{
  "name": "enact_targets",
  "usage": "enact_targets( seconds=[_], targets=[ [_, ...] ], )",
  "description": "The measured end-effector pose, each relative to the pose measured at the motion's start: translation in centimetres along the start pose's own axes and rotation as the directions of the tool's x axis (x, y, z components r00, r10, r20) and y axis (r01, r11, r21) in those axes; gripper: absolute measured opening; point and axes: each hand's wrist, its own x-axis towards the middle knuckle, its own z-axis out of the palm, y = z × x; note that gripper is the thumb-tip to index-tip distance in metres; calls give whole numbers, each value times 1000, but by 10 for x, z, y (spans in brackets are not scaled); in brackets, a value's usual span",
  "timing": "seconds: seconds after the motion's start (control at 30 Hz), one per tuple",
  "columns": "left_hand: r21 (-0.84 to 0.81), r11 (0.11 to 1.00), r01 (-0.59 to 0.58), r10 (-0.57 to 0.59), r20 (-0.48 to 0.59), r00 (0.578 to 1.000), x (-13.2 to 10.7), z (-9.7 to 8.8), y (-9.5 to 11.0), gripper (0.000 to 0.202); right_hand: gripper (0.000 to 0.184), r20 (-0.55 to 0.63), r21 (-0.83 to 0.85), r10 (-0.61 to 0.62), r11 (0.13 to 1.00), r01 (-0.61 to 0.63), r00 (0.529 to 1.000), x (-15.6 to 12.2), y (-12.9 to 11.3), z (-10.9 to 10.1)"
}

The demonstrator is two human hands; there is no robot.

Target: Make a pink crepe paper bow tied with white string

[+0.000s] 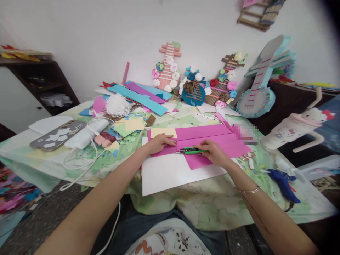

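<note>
While the right hand (211,151) grips a green-and-black cutter (191,151) in its closed fingers, the left hand (162,142) lies palm down with fingers released, resting on the magenta paper (217,144) just left of the blade. That paper spreads across a white board (164,173) at the near edge of the table (207,216), reaching past the board on the right, and the cutter lies low over it, its tip toward the left hand. A small cream sheet (167,132) rests on the paper's left end, just beyond the left hand. Off to the right lies a blue glue gun (283,184); well to the left are a phone (58,134) and, farther back, a tangle of white string (118,105)
</note>
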Motion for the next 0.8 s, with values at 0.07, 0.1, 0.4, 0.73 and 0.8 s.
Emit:
enact_targets(
  seconds=[0.07, 0.1, 0.4, 0.73, 0.8],
  targets=[
    [-7, 1000, -3, 3, -9, 1000, 0, 0, 0, 48, 47, 3, -9, 7, 1000, -7, 1000, -4, 1, -2],
    [-13, 1000, -5, 4, -15, 1000, 0, 0, 0, 48, 47, 4, -14, 12, 1000, -12, 1000, -6, 1, -3],
    [-46, 999, -9, 7, -43, 999, -1, 1, -1, 46, 46, -23, -44, 32, 998, -33, 999, -4, -2, 0],
    [-76, 997, -12, 3, -123, 992, -2, 0, -2, 49, 48, -14, 57, 31, 998, -30, 999, 11, 3, 5],
    [-80, 997, -15, 5, -123, 992, -2, 1, -3, 47, 47, 4, 87, 27, 996, -27, 1000, 12, 5, 3]
  ],
)
